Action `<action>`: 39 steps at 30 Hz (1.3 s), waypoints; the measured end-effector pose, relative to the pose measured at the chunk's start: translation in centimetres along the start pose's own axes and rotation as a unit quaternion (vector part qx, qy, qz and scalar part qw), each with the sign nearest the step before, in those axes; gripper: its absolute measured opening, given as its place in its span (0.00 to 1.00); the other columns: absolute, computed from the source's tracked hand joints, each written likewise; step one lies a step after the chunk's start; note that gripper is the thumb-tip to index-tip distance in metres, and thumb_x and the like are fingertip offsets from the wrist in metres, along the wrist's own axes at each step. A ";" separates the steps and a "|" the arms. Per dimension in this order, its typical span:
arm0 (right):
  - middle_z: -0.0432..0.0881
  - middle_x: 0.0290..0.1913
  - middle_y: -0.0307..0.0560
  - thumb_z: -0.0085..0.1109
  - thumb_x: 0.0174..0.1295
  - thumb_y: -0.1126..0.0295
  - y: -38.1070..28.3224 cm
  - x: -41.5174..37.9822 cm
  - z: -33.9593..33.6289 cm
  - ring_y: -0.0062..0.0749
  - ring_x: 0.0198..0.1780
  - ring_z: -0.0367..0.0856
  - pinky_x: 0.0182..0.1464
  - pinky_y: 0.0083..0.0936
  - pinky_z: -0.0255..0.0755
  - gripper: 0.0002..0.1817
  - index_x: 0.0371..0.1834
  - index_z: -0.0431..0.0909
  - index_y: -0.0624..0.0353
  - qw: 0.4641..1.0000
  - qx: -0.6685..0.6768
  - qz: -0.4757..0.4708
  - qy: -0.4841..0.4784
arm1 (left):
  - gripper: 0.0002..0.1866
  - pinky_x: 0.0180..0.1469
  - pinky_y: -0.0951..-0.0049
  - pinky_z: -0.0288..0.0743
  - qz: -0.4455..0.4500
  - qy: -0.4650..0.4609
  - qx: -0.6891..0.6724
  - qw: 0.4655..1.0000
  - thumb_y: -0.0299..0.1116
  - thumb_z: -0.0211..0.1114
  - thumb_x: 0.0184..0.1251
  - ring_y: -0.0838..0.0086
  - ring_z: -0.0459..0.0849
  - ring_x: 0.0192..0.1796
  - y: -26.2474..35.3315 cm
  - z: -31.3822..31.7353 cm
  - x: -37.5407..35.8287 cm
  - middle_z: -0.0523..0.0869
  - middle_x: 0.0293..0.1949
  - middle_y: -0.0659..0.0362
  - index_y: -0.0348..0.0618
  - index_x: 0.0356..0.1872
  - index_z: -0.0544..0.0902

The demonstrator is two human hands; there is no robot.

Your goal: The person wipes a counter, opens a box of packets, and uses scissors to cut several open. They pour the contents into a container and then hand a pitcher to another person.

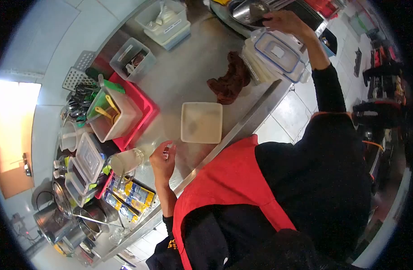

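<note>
My right hand (283, 21) is stretched far out to the back of the steel counter, its fingertips right at the rim of a shiny metal bowl (250, 11). Under that forearm lies a clear lidded container (278, 51) with a blue seal, beside a stack of pale lids or tubs (254, 60). My left hand (163, 163) hovers low over the counter, fingers loosely curled and apart, near a glass jug (127, 162). Between the hands sits a square, pale plastic container (201, 123). A crumpled dark brown cloth (231, 81) lies just beyond it.
On the left, a red tray (145, 105) bears a tub (116, 117) with yellow-handled utensils. Clear bins (132, 58) stand along the wall. Yellow-and-blue packets (132, 193) and metal pots (55, 225) are at lower left. The counter's front edge (242, 123) runs close to my apron.
</note>
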State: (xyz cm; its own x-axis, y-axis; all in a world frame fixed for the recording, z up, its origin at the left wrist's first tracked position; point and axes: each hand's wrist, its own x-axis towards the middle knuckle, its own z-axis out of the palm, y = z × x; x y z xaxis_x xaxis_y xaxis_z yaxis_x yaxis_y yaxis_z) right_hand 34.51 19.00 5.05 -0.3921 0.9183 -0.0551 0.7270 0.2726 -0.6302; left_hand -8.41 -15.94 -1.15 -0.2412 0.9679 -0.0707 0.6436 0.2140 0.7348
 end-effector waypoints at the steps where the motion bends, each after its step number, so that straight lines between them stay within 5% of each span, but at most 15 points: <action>1: 0.78 0.48 0.45 0.52 0.56 0.45 3.5 -0.7 -0.5 0.35 0.45 0.77 0.45 0.30 0.73 0.27 0.52 0.74 0.50 0.995 -0.097 -0.013 0.009 | 0.09 0.27 0.76 0.72 0.005 -0.005 0.000 1.000 0.30 0.63 0.54 0.75 0.80 0.25 0.0 0.3 0.2 0.81 0.23 0.54 0.40 0.36 0.81; 3: 0.78 0.48 0.45 0.55 0.53 0.43 4.8 -3.1 -0.7 0.35 0.45 0.77 0.44 0.28 0.74 0.30 0.53 0.73 0.51 0.981 -0.194 -0.021 0.020 | 0.09 0.27 0.75 0.71 -0.001 -0.027 -0.012 1.000 0.31 0.64 0.53 0.73 0.79 0.25 -0.1 0.9 0.6 0.81 0.23 0.54 0.40 0.36 0.81; 5: 0.72 0.55 0.53 0.65 0.37 0.39 2.7 -7.3 0.2 0.43 0.52 0.74 0.48 0.34 0.72 0.45 0.56 0.69 0.56 0.989 -0.100 0.095 0.048 | 0.09 0.27 0.75 0.70 0.011 -0.034 -0.007 0.999 0.31 0.63 0.53 0.74 0.79 0.24 0.9 1.0 0.8 0.81 0.23 0.54 0.40 0.36 0.81; 8: 0.72 0.53 0.57 0.69 0.35 0.41 7.7 -8.2 3.2 0.47 0.52 0.73 0.50 0.38 0.72 0.47 0.59 0.65 0.55 0.966 0.043 0.252 0.032 | 0.09 0.26 0.75 0.69 0.033 -0.041 -0.004 0.999 0.31 0.64 0.53 0.74 0.78 0.24 1.8 1.4 0.7 0.80 0.23 0.54 0.41 0.36 0.81; 17: 0.73 0.50 0.60 0.71 0.30 0.41 2.0 -10.7 2.4 0.48 0.48 0.76 0.40 0.44 0.77 0.53 0.57 0.64 0.67 0.946 0.091 0.307 0.058 | 0.09 0.26 0.76 0.70 0.020 -0.031 -0.009 0.999 0.30 0.64 0.54 0.75 0.78 0.25 1.4 0.6 -0.6 0.80 0.23 0.55 0.41 0.36 0.81; 21: 0.74 0.49 0.59 0.72 0.35 0.46 4.3 -10.9 2.8 0.43 0.46 0.78 0.37 0.38 0.77 0.49 0.57 0.64 0.67 0.948 0.062 0.288 0.117 | 0.09 0.27 0.78 0.72 0.009 -0.029 -0.017 0.999 0.29 0.63 0.55 0.77 0.78 0.26 1.0 0.4 -0.9 0.81 0.25 0.55 0.40 0.37 0.81; 25: 0.74 0.47 0.57 0.69 0.43 0.53 2.1 -11.6 2.8 0.37 0.42 0.77 0.39 0.30 0.75 0.38 0.54 0.68 0.68 0.952 0.189 0.162 0.178 | 0.10 0.30 0.80 0.73 -0.011 -0.051 -0.068 0.996 0.30 0.64 0.56 0.77 0.78 0.27 1.4 0.9 -0.6 0.82 0.27 0.55 0.38 0.38 0.80; 29: 0.74 0.44 0.52 0.69 0.43 0.56 -3.9 -12.5 6.0 0.33 0.41 0.75 0.46 0.28 0.71 0.31 0.47 0.74 0.67 0.961 0.169 0.060 0.212 | 0.18 0.39 0.76 0.74 -0.060 -0.137 -0.338 0.929 0.36 0.60 0.60 0.74 0.79 0.39 3.6 2.5 0.1 0.82 0.36 0.55 0.38 0.49 0.74; 30: 0.75 0.43 0.50 0.68 0.44 0.56 -2.7 -11.9 8.3 0.32 0.43 0.73 0.47 0.27 0.68 0.31 0.48 0.73 0.66 0.957 -0.024 -0.158 0.241 | 0.21 0.41 0.72 0.74 -0.071 -0.154 -0.430 0.887 0.38 0.58 0.62 0.72 0.79 0.43 4.8 3.0 0.2 0.81 0.39 0.56 0.39 0.53 0.70; 31: 0.76 0.43 0.49 0.67 0.45 0.56 -4.5 -11.9 10.0 0.31 0.43 0.73 0.47 0.26 0.67 0.30 0.49 0.73 0.64 0.966 0.010 -0.174 0.192 | 0.21 0.41 0.72 0.74 -0.069 -0.157 -0.429 0.887 0.38 0.58 0.62 0.72 0.79 0.43 5.7 3.5 0.4 0.81 0.39 0.56 0.39 0.53 0.70; 32: 0.76 0.42 0.47 0.66 0.46 0.55 -6.2 -11.8 11.6 0.30 0.43 0.72 0.47 0.24 0.65 0.30 0.49 0.73 0.62 0.971 0.044 -0.186 0.143 | 0.22 0.44 0.72 0.74 -0.083 -0.196 -0.554 0.805 0.37 0.58 0.62 0.72 0.78 0.45 6.6 4.0 0.6 0.80 0.42 0.56 0.38 0.54 0.69; 33: 0.76 0.41 0.47 0.66 0.46 0.54 -11.5 -13.0 13.1 0.30 0.42 0.72 0.47 0.23 0.65 0.29 0.48 0.73 0.60 0.953 0.301 0.010 0.021 | 0.22 0.46 0.71 0.74 -0.095 -0.230 -0.665 0.704 0.36 0.58 0.62 0.71 0.78 0.48 7.0 4.3 0.8 0.79 0.44 0.55 0.37 0.55 0.68; 35: 0.78 0.40 0.47 0.66 0.46 0.53 -14.4 -13.7 15.3 0.26 0.39 0.72 0.45 0.23 0.67 0.27 0.46 0.75 0.58 0.976 0.208 -0.055 -0.036 | 0.21 0.47 0.70 0.73 -0.116 -0.193 -0.650 0.725 0.33 0.59 0.60 0.70 0.78 0.47 6.0 5.1 1.3 0.79 0.45 0.55 0.37 0.53 0.69; 38: 0.79 0.38 0.45 0.67 0.45 0.55 -13.5 -13.1 14.8 0.24 0.36 0.74 0.41 0.22 0.69 0.26 0.46 0.75 0.57 0.954 0.279 -0.022 -0.106 | 0.19 0.49 0.67 0.72 -0.146 -0.139 -0.609 0.767 0.26 0.59 0.57 0.68 0.78 0.47 3.8 5.3 1.6 0.79 0.45 0.55 0.37 0.51 0.70; 39: 0.79 0.37 0.44 0.68 0.45 0.56 -12.2 -12.4 13.6 0.25 0.35 0.75 0.40 0.23 0.70 0.25 0.45 0.75 0.57 0.975 0.223 -0.009 -0.012 | 0.19 0.50 0.66 0.72 -0.156 -0.124 -0.582 0.789 0.23 0.60 0.55 0.67 0.78 0.46 2.9 4.9 1.4 0.79 0.45 0.55 0.37 0.50 0.71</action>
State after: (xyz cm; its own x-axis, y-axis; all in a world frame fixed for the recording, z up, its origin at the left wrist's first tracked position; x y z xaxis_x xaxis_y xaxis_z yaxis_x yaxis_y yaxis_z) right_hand 22.84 0.36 2.96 -0.4190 0.9062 -0.0561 0.4047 0.1311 -0.9050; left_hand -3.35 -13.29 -2.45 -0.0142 0.9188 -0.3944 -0.5562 0.3205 0.7667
